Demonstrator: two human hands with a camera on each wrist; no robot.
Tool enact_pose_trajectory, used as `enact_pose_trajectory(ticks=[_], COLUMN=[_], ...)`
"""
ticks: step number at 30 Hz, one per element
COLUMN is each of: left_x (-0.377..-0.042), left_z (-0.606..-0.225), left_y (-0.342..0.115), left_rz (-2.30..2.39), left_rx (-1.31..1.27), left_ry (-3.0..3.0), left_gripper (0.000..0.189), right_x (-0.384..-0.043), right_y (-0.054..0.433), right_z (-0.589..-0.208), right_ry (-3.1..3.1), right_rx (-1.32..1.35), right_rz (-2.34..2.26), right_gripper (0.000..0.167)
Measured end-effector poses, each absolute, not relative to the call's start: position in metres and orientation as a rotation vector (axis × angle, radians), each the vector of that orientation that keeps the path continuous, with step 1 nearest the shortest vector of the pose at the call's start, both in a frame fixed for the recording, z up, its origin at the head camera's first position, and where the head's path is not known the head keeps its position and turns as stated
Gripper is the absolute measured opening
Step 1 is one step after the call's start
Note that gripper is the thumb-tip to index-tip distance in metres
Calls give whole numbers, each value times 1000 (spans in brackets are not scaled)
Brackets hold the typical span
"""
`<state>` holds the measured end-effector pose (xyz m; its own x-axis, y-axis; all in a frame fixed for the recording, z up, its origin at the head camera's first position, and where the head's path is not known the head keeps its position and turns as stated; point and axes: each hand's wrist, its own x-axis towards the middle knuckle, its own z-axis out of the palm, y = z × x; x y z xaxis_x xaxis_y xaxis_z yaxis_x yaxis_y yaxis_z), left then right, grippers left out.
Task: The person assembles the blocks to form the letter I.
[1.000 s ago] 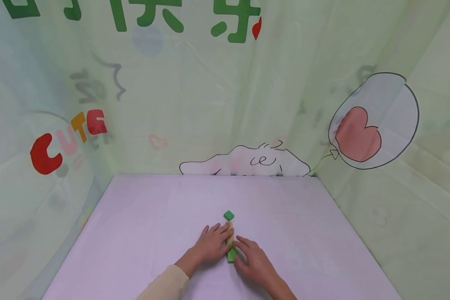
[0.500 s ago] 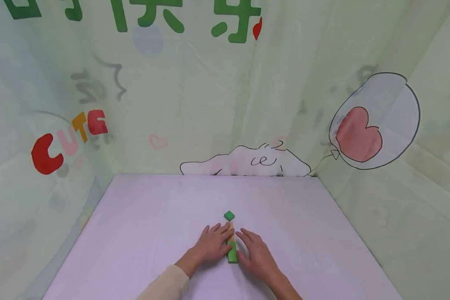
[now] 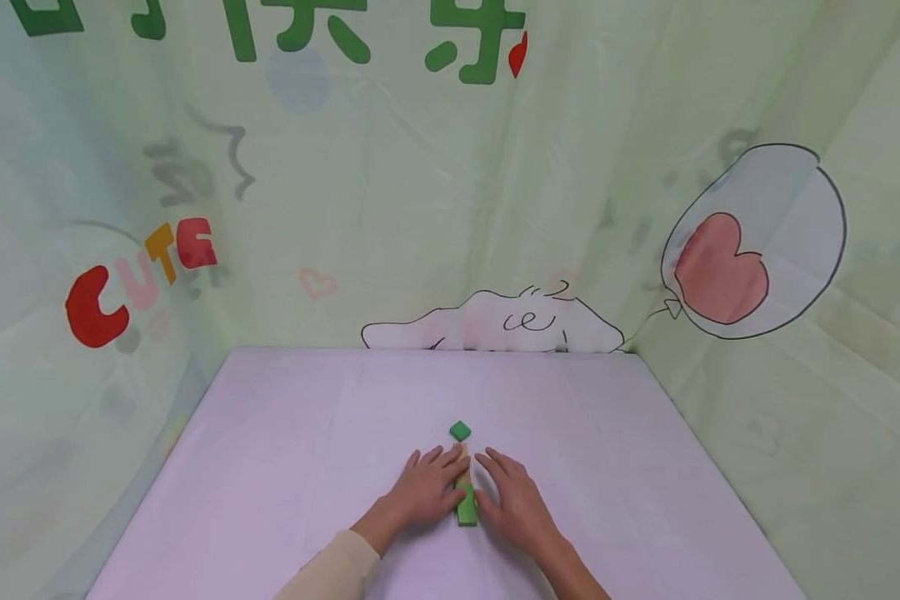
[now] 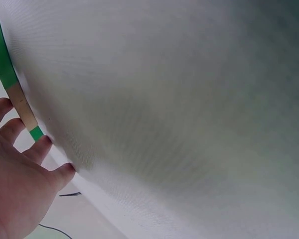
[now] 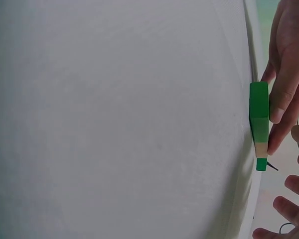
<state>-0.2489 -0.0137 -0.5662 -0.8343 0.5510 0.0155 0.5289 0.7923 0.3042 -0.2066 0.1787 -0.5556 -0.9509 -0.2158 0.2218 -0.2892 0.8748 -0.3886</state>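
A bright green block (image 3: 467, 508) and a plain wooden block (image 3: 463, 475) lie end to end in a line on the table. Beyond them sits a small green diamond-shaped block (image 3: 460, 431), with a corner toward the line. My left hand (image 3: 422, 492) rests along the left of the line, its fingers extended over the wooden block and its thumb at the near green block. Part of the wooden block is hidden under those fingers. On the other side, my right hand (image 3: 521, 507) is spread beside the green block, holding nothing; whether its thumb touches the block I cannot tell.
A pale lilac cloth covers the table (image 3: 307, 425). Printed curtains (image 3: 390, 192) stand along its back and both sides, with a balloon drawing (image 3: 780, 225) on the right.
My right hand has drawn away from the blocks, slightly forward and right, uncovering more of the near green block. My left hand stays in nearly the same place.
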Motion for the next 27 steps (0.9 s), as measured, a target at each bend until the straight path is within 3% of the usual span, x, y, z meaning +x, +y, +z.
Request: enact_pose_trajectory(ticks=[27], left_x=[-250], left_z=[-567], left_y=[-14], left_rz=[459], left_rx=[884], left_ry=[2923], left_gripper=[55], right_x=[-225], right_y=[176], right_z=[-561], right_ry=[-2833], right_rx=[364], right_rz=[723], right_gripper=[54])
